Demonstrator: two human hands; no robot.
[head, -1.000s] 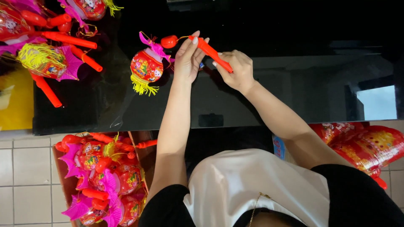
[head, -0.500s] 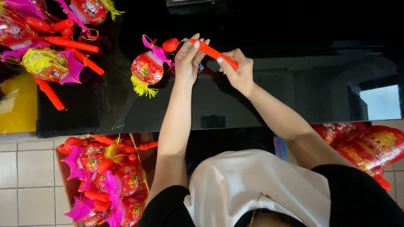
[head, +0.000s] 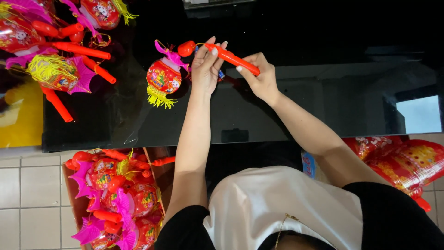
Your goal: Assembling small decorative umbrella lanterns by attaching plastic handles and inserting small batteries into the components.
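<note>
both hands grip one red plastic stick (head: 232,59) over a black glossy table (head: 323,115). right hand (head: 260,78) is closed around the stick's right end, fingers curled over it. left hand (head: 206,67) pinches the stick's left end, fingertips extended, beside a small red bulb (head: 186,48). a red paper lantern (head: 163,78) with pink fins and a yellow tassel lies on the table just left of the left hand. compared with a second ago, the hands sit in almost the same place; the stick has tilted only slightly and the lantern has barely shifted, so the work at the stick's tip appears ongoing rather than finished. far left on the table lies a pile of lanterns (head: 55,46) with sticks. near left, a cardboard box (head: 115,194) on the tiled floor holds more.
</note>
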